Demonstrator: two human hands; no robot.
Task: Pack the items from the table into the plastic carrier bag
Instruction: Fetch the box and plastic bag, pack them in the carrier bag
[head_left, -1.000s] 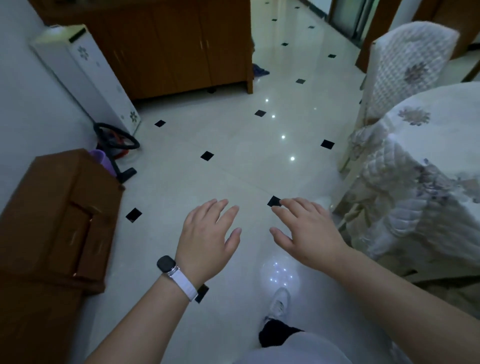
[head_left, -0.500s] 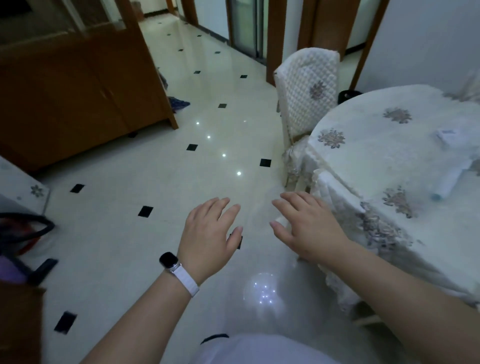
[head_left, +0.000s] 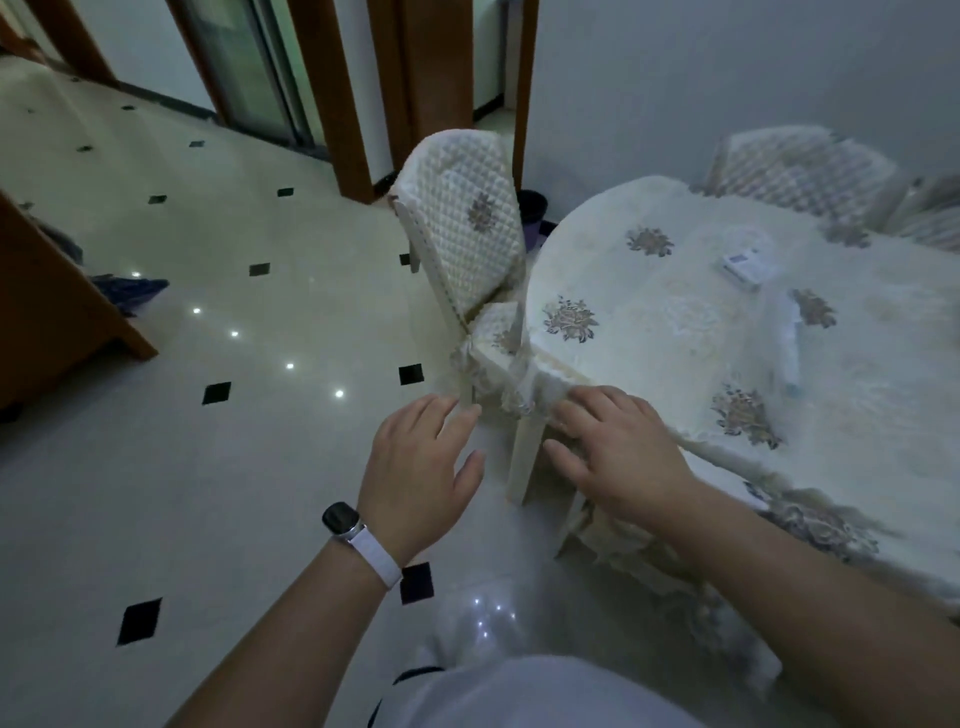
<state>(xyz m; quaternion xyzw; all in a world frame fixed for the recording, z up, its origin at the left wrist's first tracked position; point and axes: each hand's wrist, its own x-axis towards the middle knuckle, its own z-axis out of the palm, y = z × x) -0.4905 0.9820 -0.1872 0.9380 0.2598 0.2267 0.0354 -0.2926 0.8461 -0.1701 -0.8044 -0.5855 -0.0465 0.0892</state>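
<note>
A round table (head_left: 649, 332) under a cream flowered cloth fills the right side. On it lie a small white box (head_left: 745, 265) and a long white tube with a blue end (head_left: 784, 343), both blurred. My left hand (head_left: 421, 467), with a watch on its wrist, hovers over the floor with fingers spread and empty. My right hand (head_left: 618, 452) is stretched flat beside the table's near edge, also empty. No carrier bag shows in this view.
A chair with a quilted cover (head_left: 462, 244) stands tucked at the table's left side, another covered chair (head_left: 800, 166) behind the table. A brown cabinet (head_left: 47, 312) stands at the left, wooden door frames (head_left: 343, 93) at the back. Tiled floor lies between.
The view has swung right from the floor and cabinets toward the table, which is now larger and closer. Both hands stay outstretched and empty in front of me.
</note>
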